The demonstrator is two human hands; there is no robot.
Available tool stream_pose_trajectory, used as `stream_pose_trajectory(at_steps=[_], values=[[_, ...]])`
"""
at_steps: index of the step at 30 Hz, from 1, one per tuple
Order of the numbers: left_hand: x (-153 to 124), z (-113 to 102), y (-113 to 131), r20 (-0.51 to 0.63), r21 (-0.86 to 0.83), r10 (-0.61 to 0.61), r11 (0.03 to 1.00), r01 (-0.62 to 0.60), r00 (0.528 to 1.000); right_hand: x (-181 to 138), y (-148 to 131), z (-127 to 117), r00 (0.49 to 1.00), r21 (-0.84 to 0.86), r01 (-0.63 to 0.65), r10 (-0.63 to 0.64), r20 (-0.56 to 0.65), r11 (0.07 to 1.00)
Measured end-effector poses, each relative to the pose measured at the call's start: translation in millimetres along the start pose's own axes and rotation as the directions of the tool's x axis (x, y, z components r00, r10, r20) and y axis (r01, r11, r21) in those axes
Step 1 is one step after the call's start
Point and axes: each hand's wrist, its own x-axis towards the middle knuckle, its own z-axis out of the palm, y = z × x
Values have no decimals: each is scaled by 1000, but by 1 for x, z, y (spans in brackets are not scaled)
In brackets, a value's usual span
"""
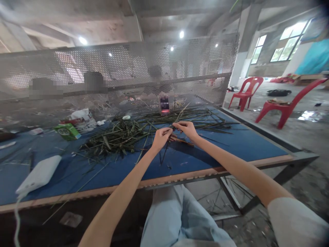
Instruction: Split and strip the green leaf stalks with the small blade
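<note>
My left hand (161, 136) and my right hand (187, 129) meet above the blue table top (231, 144), both pinched on a thin dark green stalk (167, 145) that hangs down between them. Fingers of both hands are closed around its upper end. Just behind the hands lies a big heap of green stalks and long leaves (128, 133), spreading to the right. A reddish-brown stick (181, 140) lies on the table under my right hand.
A white power bank (39, 174) with a cable lies at the left front. A green carton (67, 131) and crumpled bags sit at the back left. A perforated metal screen (115, 68) walls the far edge; people sit behind it. Red plastic chairs (282, 106) stand right.
</note>
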Motion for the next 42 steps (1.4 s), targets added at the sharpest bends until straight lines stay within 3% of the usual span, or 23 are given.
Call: stream_pose_trajectory(at_steps=[4,8,15,19,23,27,29,34,42], values=[[2,1,-4,0,-27,-3,1000,3,1000,-1,0,1,1000,24,-4,3,27,1000],[2,0,-7,-71,62,35,998,-30,997,-2,1,4,995,55,-16,11,94,998],[-3,0,-6,-62,282,147,951,-124,987,-1,7,5,961,202,-275,265,72,940],[-5,2,-4,-84,450,222,878,-162,971,5,14,-4,954,31,-300,300,-8,954],[-5,0,-3,-105,479,238,863,-161,966,13,17,-12,979,-143,-194,181,-96,971],[-2,-3,-4,-90,500,212,855,-140,973,12,13,-11,999,-111,-19,22,30,994],[-1,-5,-5,-75,525,203,840,-134,976,11,10,-9,999,-39,2,0,49,999],[3,-6,-10,-55,578,204,804,-135,978,11,8,-9,995,61,1,5,-100,998],[-2,0,-5,56,543,122,829,-133,991,13,17,-12,996,-45,51,-54,-68,998]])
